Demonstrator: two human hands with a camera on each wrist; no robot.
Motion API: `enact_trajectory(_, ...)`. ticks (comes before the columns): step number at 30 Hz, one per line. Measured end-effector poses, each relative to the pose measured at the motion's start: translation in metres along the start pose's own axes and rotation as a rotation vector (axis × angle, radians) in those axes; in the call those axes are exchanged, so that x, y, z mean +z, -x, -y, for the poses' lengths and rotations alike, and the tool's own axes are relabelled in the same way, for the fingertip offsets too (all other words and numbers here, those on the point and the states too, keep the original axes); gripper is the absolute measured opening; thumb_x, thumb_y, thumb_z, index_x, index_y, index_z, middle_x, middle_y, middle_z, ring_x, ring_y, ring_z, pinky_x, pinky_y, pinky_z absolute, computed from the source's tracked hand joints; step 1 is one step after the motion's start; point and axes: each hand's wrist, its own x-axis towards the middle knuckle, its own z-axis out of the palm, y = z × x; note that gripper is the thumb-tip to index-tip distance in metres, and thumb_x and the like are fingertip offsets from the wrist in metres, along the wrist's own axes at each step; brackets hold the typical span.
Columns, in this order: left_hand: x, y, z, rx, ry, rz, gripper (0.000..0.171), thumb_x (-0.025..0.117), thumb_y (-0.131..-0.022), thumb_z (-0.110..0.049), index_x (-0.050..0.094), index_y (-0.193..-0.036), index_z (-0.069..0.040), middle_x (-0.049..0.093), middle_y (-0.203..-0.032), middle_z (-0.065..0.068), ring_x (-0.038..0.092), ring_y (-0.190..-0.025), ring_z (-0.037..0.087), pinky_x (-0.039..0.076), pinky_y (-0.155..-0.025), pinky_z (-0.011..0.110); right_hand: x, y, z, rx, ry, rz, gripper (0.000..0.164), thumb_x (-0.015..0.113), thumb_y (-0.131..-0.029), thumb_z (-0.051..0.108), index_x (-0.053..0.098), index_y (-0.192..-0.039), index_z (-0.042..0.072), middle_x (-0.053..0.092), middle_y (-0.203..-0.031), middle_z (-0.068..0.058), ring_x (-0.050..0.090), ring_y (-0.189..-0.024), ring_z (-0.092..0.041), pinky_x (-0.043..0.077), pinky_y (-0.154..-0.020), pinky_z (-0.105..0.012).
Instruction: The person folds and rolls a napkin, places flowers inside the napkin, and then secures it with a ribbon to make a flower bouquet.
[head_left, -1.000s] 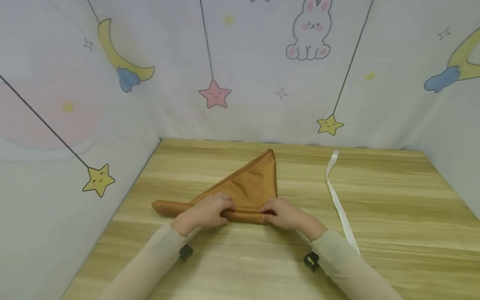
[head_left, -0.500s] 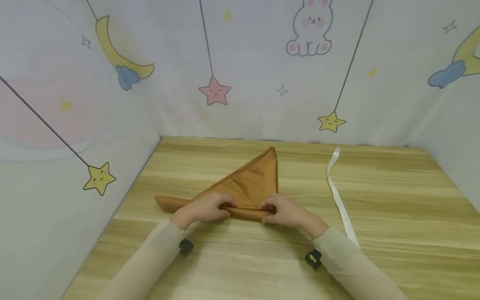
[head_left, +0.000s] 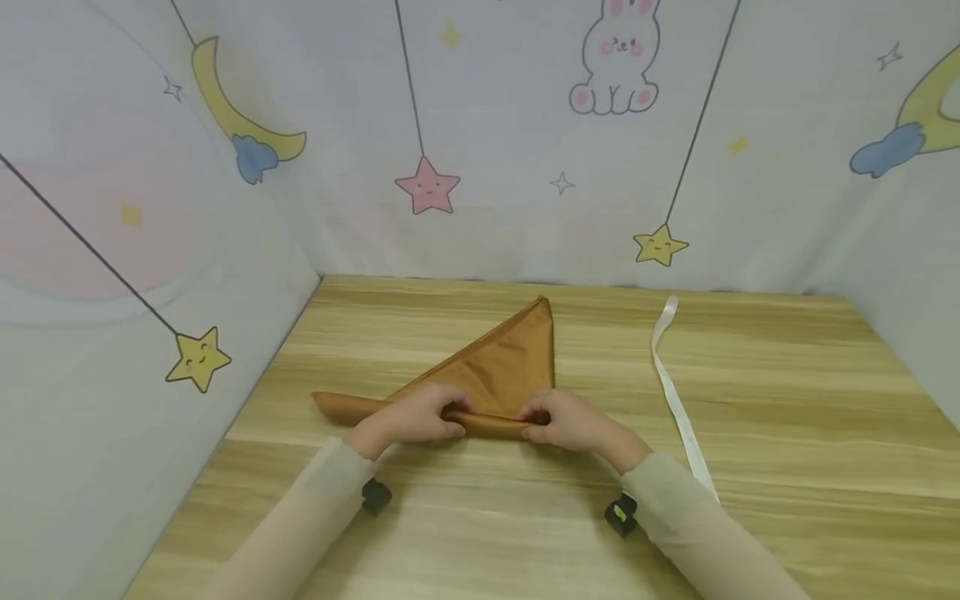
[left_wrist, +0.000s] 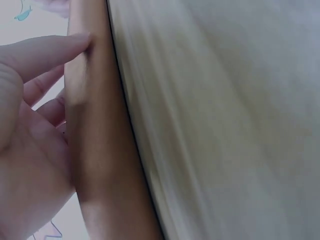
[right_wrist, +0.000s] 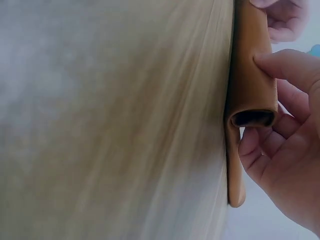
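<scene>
Printed backdrop [head_left: 510, 100] stands behind a wood-grain table [head_left: 787, 400]; your cloth [head_left: 498, 367] lies mid-table, its near edge a roll [head_left: 493, 427], its far part a flat, peaked flap; a white ribbon [head_left: 677, 407] lies apart, to the right. Your left hand [head_left: 420, 414] pinches the roll about midway, thumb in front, fingers behind; your right hand [head_left: 576, 422] pinches it by the right end, which the right-wrist view shows open and hollow. Handling, by judgement: light, soft, hardly fragile; the sheen suggests a slippery face, and the roll probably flattens under hard squeezing; hold it with light, even pinches, well spread along its length.
</scene>
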Motion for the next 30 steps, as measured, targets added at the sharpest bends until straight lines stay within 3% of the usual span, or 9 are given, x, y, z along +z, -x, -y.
enact_trajectory(7,0.003,-0.006,-0.006,0.041,-0.162,-0.011,0.029,0.078,-0.079,-0.012,0.067,-0.106,-0.009,0.063,-0.107,0.0,0.059,-0.105,0.019,0.046,-0.093,0.038,0.001,-0.005,-0.005,0.106,-0.114,0.011,0.023,0.067,-0.091,0.019,0.072,-0.108,0.005,0.07,-0.108,-0.007,0.062,-0.104,-0.024,0.049,-0.088,-0.037)
enact_trajectory(12,0.005,-0.01,-0.008,0.07,-0.264,-0.015,0.021,0.077,-0.079,-0.015,0.068,-0.098,-0.011,0.061,-0.099,-0.002,0.057,-0.094,0.016,0.047,-0.085,0.035,-0.001,-0.005,-0.004,0.128,-0.16,0.008,0.021,0.068,-0.09,0.018,0.071,-0.106,0.004,0.071,-0.104,-0.006,0.062,-0.094,-0.016,0.05,-0.08,-0.031)
enact_trajectory(15,0.004,-0.012,-0.007,0.079,-0.245,-0.013,0.015,0.074,-0.083,-0.013,0.069,-0.097,-0.009,0.064,-0.098,0.0,0.058,-0.091,0.016,0.048,-0.083,0.034,-0.002,-0.004,-0.003,0.127,-0.175,-0.021,0.019,0.071,-0.088,0.017,0.071,-0.103,0.006,0.07,-0.1,-0.003,0.059,-0.09,-0.013,0.049,-0.077,-0.029)
enact_trajectory(20,0.002,-0.015,-0.004,0.052,-0.151,0.0,0.016,0.069,-0.088,-0.01,0.07,-0.102,-0.005,0.067,-0.103,0.005,0.061,-0.097,0.019,0.049,-0.087,0.036,-0.002,-0.004,-0.001,0.094,-0.121,-0.062,0.024,0.079,-0.08,0.02,0.071,-0.1,0.008,0.066,-0.099,0.0,0.055,-0.094,-0.014,0.046,-0.085,-0.033)
enact_trajectory(26,0.003,-0.016,0.002,0.029,-0.067,0.006,0.019,0.066,-0.091,-0.011,0.067,-0.109,-0.007,0.068,-0.105,0.003,0.062,-0.097,0.016,0.05,-0.085,0.033,0.0,-0.007,0.0,0.069,-0.008,-0.051,0.029,0.081,-0.076,0.019,0.071,-0.101,0.008,0.065,-0.098,0.002,0.056,-0.095,-0.016,0.046,-0.088,-0.036)
enact_trajectory(30,0.004,-0.016,0.001,0.011,-0.032,0.019,0.023,0.063,-0.093,-0.011,0.064,-0.116,-0.009,0.067,-0.111,0.004,0.063,-0.102,0.018,0.05,-0.088,0.035,0.001,-0.009,-0.002,0.071,0.01,-0.039,0.027,0.08,-0.077,0.018,0.071,-0.1,0.008,0.065,-0.098,0.001,0.057,-0.094,-0.017,0.046,-0.087,-0.036)
